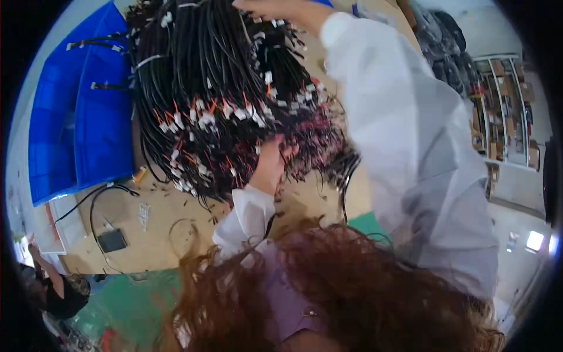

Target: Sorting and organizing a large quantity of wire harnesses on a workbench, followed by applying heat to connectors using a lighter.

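Note:
A big bundle of black wires (217, 88) with white connectors and red-orange ends hangs over a tan worktable (158, 217). My left hand (270, 165), coming out of a white cuff, is pushed into the lower wire ends, fingers closed around some of them. My right hand (281, 10), on a long white sleeve, rests on top of the bundle at the upper edge; the frame edge cuts off its grip. My own reddish-brown hair (352, 281) fills the bottom of the view.
Blue bins (82, 117) stand at the left with a few wires on them. A small black box (111, 240) with a cable lies on the table. Shelves (504, 111) and dark stacked bags (446, 41) are at the right. Another person (56, 287) is at the lower left.

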A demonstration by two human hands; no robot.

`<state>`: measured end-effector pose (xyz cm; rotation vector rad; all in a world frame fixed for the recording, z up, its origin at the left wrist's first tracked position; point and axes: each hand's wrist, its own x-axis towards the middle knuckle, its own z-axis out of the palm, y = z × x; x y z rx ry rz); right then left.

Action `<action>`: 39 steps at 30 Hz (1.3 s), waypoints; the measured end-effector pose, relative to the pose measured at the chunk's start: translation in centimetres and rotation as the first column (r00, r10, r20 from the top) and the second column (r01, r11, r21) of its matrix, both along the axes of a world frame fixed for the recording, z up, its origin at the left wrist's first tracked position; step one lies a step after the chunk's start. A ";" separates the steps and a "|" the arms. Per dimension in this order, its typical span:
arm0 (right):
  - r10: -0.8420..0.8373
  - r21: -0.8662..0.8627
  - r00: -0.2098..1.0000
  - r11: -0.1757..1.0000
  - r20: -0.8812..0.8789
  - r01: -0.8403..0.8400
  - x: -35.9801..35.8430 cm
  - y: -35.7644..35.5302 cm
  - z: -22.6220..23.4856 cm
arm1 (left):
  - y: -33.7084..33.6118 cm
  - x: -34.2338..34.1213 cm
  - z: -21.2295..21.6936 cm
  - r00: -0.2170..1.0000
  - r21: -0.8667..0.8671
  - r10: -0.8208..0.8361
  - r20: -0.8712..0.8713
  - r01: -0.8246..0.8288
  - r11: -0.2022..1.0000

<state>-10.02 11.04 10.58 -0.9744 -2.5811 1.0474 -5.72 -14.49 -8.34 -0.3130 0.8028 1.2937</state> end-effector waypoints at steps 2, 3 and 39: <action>-0.060 -0.342 0.994 0.939 -0.095 0.024 4.6 -4.8 4.2 | 0.3 -0.7 -1.7 0.998 0.197 -0.042 0.044 0.033 0.980; -0.115 -0.257 0.984 0.964 -0.139 0.076 9.0 -5.2 3.2 | 1.3 0.8 -1.0 0.998 0.153 -0.053 0.027 0.048 0.987; 0.030 0.431 0.814 0.836 0.580 -0.338 46.1 -14.7 -21.8 | -17.9 16.3 8.6 -0.007 -0.290 -0.295 -0.956 0.203 0.935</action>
